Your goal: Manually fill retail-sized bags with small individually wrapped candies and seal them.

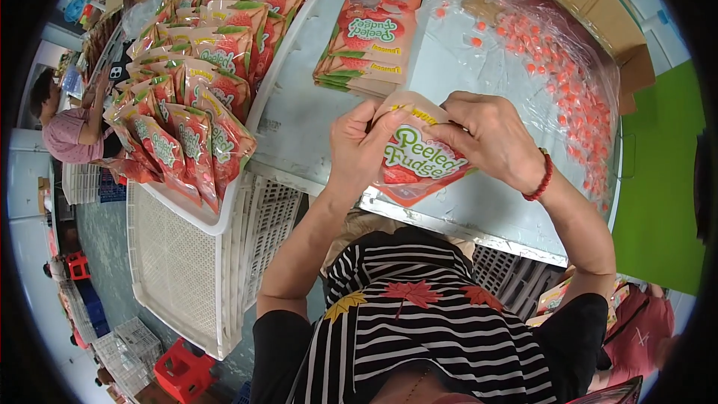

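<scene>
Both my hands hold one red and pink candy pouch (422, 151) over the near edge of the metal table (288, 123). My left hand (360, 138) pinches its upper left edge between thumb and fingers. On the other side my right hand (490, 135), with a red beaded bracelet at the wrist, grips the upper right edge. The pouch's top edge lies between the hands; whether it is sealed I cannot tell. Just beyond sits a stack of flat matching pouches (366, 37). To the right, small wrapped red candies (565, 82) lie spread over clear plastic.
At the left, filled pouches (198, 60) stand in rows on a white tray (213, 213) above stacked white crates (179, 262). A cardboard box (598, 0) borders the table's far right. A red stool (183, 370) is on the floor. Another person (71, 123) is at the far left.
</scene>
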A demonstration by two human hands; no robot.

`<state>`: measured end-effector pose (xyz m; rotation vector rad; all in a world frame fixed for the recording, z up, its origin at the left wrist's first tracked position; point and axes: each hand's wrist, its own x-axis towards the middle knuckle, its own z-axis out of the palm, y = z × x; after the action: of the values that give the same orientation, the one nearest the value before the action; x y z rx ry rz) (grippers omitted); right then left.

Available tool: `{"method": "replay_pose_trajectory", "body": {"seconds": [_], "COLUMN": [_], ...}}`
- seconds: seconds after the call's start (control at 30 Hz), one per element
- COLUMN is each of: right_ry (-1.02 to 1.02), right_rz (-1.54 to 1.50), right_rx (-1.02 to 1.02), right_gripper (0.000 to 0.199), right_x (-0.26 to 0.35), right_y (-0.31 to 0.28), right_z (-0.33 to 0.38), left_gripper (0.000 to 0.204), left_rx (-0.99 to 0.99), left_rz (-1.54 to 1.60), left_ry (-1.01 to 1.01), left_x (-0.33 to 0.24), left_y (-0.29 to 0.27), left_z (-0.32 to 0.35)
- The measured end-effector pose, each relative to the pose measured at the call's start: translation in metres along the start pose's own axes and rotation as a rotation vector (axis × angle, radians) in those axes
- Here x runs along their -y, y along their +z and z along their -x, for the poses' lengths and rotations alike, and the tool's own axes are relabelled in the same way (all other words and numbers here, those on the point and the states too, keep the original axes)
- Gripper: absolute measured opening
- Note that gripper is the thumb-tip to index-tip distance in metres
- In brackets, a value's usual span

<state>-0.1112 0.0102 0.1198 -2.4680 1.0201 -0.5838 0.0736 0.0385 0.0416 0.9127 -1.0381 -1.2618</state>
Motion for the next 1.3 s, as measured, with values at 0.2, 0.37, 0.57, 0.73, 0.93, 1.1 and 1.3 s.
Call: {"method": "replay_pose_trajectory", "body": {"seconds": [0.2, 0.37, 0.57, 0.73, 0.93, 1.1, 1.3], "right_ry": [0.02, 0.073, -0.058, 0.057, 0.123, -0.029, -0.138], "right_rz": [-0.05, -0.07, -0.087, 0.041, -0.229, -0.29, -0.449], "right_rx": [-0.009, 0.071, 0.045, 0.158, 0.263, 0.402, 0.421], "right_gripper": [0.029, 0.02, 0.024, 0.026, 0.018, 0.016, 0.012], "right_x": [-0.005, 0.001, 0.001, 0.005, 0.028, 0.057, 0.107], "right_y": [0.003, 0.001, 0.009, -0.003, 0.013, 0.019, 0.068], "right_z": [0.002, 0.0, -0.005, 0.006, -0.005, -0.028, -0.082], "left_gripper": [0.016, 0.018, 0.011, 0.013, 0.011, 0.008, 0.025], "left_rx": [0.061, 0.042, 0.083, -0.029, -0.121, -0.171, -0.549], "left_rz": [-0.031, -0.152, -0.163, -0.183, -0.227, 0.026, -0.107], "left_ry": [0.029, 0.069, 0.076, 0.143, 0.186, 0.059, 0.486], "left_x": [-0.001, 0.006, -0.001, -0.016, -0.043, -0.076, -0.098], "left_y": [0.004, 0.001, -0.004, -0.026, -0.054, -0.094, -0.152], "left_z": [0.001, 0.0, 0.008, 0.008, 0.037, 0.055, 0.083]}}
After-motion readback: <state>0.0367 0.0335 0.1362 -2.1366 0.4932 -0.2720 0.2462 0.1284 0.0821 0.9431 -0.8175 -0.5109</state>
